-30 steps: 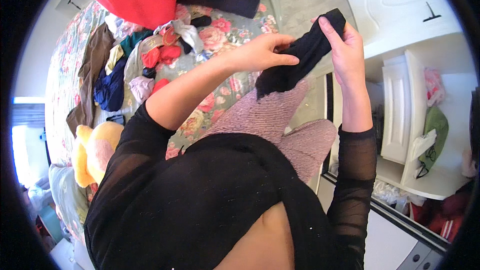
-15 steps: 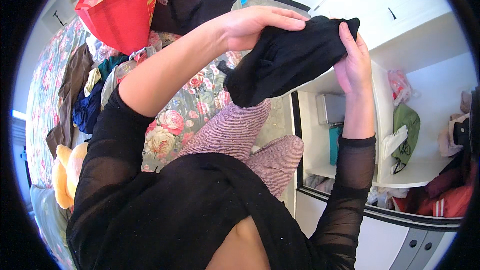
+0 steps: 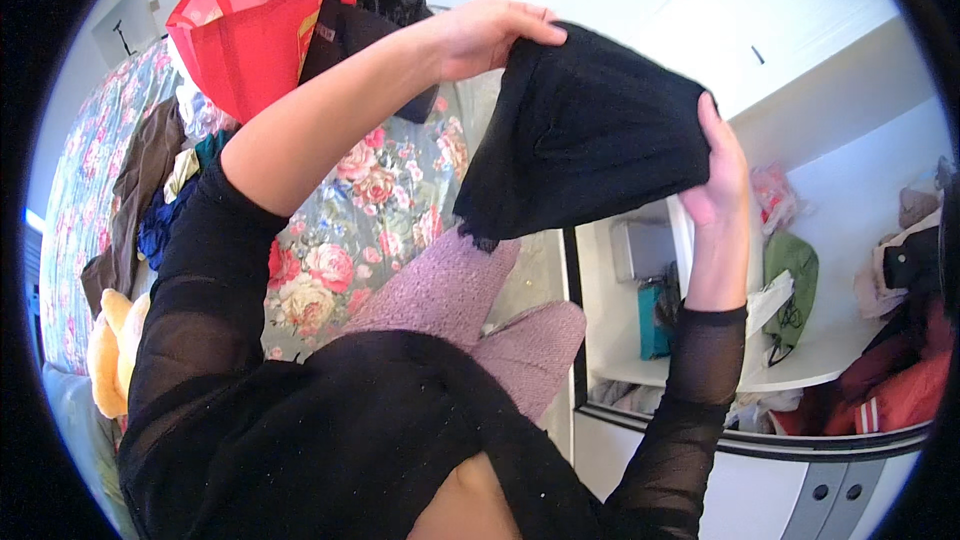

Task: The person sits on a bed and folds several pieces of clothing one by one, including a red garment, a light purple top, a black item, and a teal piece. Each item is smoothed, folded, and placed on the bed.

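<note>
Garment (image 3: 600, 140) between left hand (image 3: 490, 38) and right hand (image 3: 718, 170), touching both. Bed (image 3: 325, 275) to left hand's left; shopping bag (image 3: 240, 60) on it, clothes (image 3: 145, 185) farther left, soft toy (image 3: 112, 355) nearer the body. Cabinet (image 3: 850, 175) behind right hand, extending right; more clothing (image 3: 905, 380) inside, farther right.

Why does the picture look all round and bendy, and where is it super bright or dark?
Head view, edges: the fisheye lens bends things, so the cabinet rail looks curved, with black around the rim; head view, upper right: the white cupboard door looks nearly washed out; head view, middle: the black cloth is dark, its folds faint.
</note>
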Action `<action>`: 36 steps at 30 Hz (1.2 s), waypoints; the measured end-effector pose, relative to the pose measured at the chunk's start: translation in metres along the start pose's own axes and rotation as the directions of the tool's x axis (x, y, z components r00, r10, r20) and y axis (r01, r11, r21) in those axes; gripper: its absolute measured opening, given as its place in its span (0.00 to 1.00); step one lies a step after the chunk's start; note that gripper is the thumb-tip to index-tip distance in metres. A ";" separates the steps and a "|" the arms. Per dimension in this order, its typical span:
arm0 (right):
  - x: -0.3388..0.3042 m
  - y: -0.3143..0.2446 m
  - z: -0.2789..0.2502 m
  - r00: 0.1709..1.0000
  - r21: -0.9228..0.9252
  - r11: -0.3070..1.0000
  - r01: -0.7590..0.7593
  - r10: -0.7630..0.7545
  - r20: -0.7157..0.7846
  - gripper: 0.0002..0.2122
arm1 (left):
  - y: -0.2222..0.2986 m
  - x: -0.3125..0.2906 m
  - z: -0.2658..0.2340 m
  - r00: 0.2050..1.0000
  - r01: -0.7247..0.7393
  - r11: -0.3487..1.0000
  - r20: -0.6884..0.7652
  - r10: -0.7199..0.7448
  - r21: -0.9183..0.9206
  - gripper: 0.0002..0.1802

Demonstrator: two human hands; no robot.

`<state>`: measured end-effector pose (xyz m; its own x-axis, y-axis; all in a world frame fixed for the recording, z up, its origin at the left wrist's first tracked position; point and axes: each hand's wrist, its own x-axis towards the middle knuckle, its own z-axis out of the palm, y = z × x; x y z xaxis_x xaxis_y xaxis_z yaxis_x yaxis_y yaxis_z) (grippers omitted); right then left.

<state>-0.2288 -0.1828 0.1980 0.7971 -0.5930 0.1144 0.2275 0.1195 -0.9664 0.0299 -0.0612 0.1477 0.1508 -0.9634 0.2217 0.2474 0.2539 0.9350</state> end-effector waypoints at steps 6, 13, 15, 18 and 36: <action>-0.007 -0.008 0.002 1.000 0.005 1.000 0.012 -0.012 0.011 0.18 | 0.012 -0.009 -0.002 0.998 -0.049 0.999 -0.038 0.049 0.014 0.05; 0.002 -0.011 0.002 0.999 0.055 0.998 0.033 -0.032 -0.011 0.17 | 0.026 -0.017 -0.024 0.991 -0.070 0.992 0.123 0.056 0.108 0.08; 0.005 -0.010 0.000 0.998 0.090 0.995 0.052 -0.054 0.015 0.17 | 0.030 -0.021 -0.029 0.981 -0.083 0.990 0.184 0.061 0.114 0.08; 0.011 -0.017 -0.003 0.984 -0.062 0.982 0.177 -0.175 0.036 0.13 | 0.047 -0.032 -0.034 0.955 -0.104 0.957 0.296 0.019 0.272 0.09; 0.037 -0.012 0.017 0.847 -0.768 -0.453 0.452 -0.050 0.529 0.20 | 0.077 -0.129 0.023 0.803 -0.493 0.273 0.553 -0.222 0.826 0.09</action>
<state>-0.1926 -0.1928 0.2176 0.9597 -0.0876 0.2671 -0.1723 -0.9340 0.3131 0.0080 0.0811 0.1976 -0.4629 -0.8777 0.1237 -0.7975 0.4733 0.3741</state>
